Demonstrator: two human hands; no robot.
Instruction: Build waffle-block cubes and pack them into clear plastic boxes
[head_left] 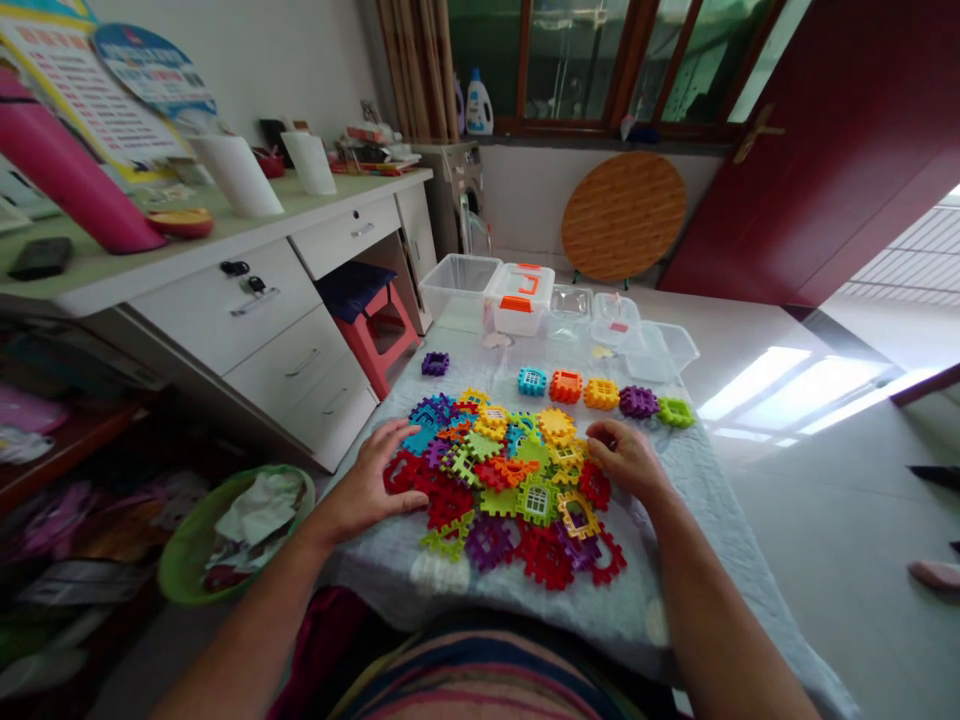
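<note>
A loose pile of interlocking plastic building blocks (517, 470) in red, yellow, green, blue, orange and purple lies on the cloth-covered table. My left hand (379, 475) rests at the pile's left edge, fingers and thumb spread apart, beside red and blue pieces. At the right edge, my right hand (630, 458) is loosely curved near a red piece (595, 485), with a gap between thumb and forefinger and nothing seen in it. Behind the pile stand a blue block (532, 381), an orange block (566, 386), a yellow block (601, 393), a purple block (638, 401) and a green block (676, 411) in a row.
Another purple block (435, 363) sits apart at the left. Clear plastic containers line the table's far end, including an open bin (457, 285) and a box with orange latches (519, 300). A desk (262, 290), pink stool (382, 325) and green basket (236, 535) stand left.
</note>
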